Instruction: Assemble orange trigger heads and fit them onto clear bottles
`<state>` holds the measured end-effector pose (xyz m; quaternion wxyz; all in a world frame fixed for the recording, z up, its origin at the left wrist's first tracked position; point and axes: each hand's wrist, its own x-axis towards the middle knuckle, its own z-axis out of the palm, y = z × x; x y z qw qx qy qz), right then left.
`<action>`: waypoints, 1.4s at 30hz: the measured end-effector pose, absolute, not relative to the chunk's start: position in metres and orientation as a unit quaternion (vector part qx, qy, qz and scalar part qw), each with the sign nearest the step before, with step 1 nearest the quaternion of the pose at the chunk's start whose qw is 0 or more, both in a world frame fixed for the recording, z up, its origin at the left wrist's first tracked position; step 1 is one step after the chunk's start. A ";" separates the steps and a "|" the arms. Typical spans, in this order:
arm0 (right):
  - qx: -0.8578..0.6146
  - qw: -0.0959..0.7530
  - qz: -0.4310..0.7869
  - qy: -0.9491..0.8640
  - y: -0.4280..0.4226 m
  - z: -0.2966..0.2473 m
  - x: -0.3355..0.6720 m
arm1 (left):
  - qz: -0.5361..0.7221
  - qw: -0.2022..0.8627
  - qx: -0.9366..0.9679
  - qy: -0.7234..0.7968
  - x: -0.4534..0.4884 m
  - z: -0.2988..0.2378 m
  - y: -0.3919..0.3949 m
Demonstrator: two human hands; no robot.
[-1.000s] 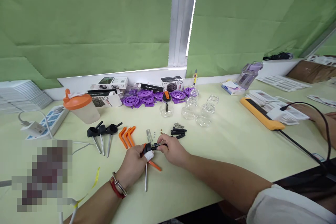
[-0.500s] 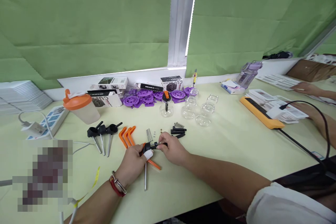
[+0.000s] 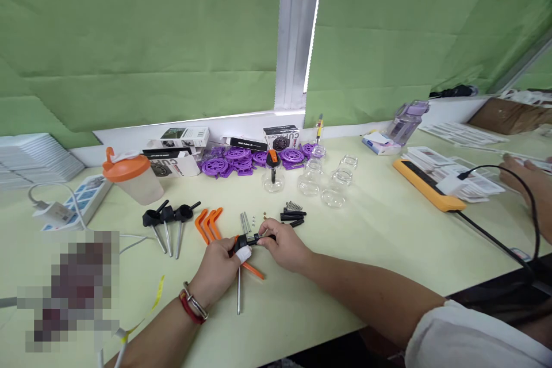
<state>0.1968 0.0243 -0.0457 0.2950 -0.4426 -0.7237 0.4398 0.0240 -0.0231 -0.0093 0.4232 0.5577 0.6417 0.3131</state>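
Note:
My left hand (image 3: 217, 267), with white tape on its thumb, is closed around a black pump head. A thin metal tube (image 3: 239, 293) and an orange lever (image 3: 253, 271) stick out from beneath that hand. Thumb and fingers of my right hand (image 3: 282, 246) pinch a small black rod-shaped piece (image 3: 270, 237) against the right end of the pump head; the fingers partly hide it. Just behind the hands lie metal pins (image 3: 245, 222), tiny beads, a spring (image 3: 294, 206) and black plunger pieces (image 3: 293, 216).
Three black heads with tubes (image 3: 168, 215) and orange levers (image 3: 209, 224) lie left. Glass flasks (image 3: 334, 195), a flask with a black-orange top (image 3: 273, 178), purple wheel parts (image 3: 237, 161) and boxes stand behind. A shaker cup (image 3: 133, 178) and power strip (image 3: 431, 187) flank these. Another person's hands (image 3: 524, 184) show right.
My hands stay almost in the same place, still on the pump head and the black piece. At the far right, the other person's hands have shifted toward the right edge.

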 end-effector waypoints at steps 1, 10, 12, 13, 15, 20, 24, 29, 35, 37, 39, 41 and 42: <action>-0.445 0.293 0.441 -0.722 0.024 -0.045 0.197 | 0.313 0.424 0.557 0.642 0.024 -0.009 -0.023; -0.445 0.294 0.443 -0.720 0.025 -0.047 0.197 | 0.326 0.428 0.551 0.638 0.024 -0.010 -0.024; -0.444 0.295 0.442 -0.721 0.026 -0.048 0.197 | 0.328 0.430 0.548 0.639 0.025 -0.010 -0.024; -0.442 0.297 0.441 -0.722 0.026 -0.048 0.197 | 0.328 0.431 0.546 0.639 0.025 -0.010 -0.024; -0.439 0.297 0.443 -0.723 0.026 -0.047 0.197 | 0.330 0.435 0.543 0.638 0.024 -0.011 -0.024; -0.459 0.271 0.449 -0.717 0.026 -0.042 0.196 | 0.312 0.440 0.539 0.647 0.013 -0.012 -0.020; -0.457 0.259 0.449 -0.723 0.025 -0.039 0.196 | 0.275 0.374 0.560 0.686 0.003 -0.010 -0.017; -0.451 0.250 0.451 -0.728 0.021 -0.036 0.203 | 0.203 0.305 0.597 0.714 -0.001 -0.003 -0.020; -0.487 0.246 0.438 -0.714 0.012 -0.037 0.225 | 0.115 0.205 0.622 0.747 -0.006 0.005 -0.023; -0.494 0.254 0.418 -0.719 0.010 -0.037 0.234 | 0.102 0.184 0.629 0.749 -0.006 0.007 -0.024; -0.504 0.259 0.404 -0.719 0.008 -0.038 0.242 | 0.091 0.165 0.638 0.747 -0.005 0.009 -0.025; -0.512 0.264 0.403 -0.711 0.008 -0.040 0.249 | 0.062 0.137 0.645 0.750 -0.002 0.012 -0.028; -0.517 0.267 0.406 -0.704 0.009 -0.040 0.251 | 0.039 0.119 0.647 0.753 0.000 0.013 -0.030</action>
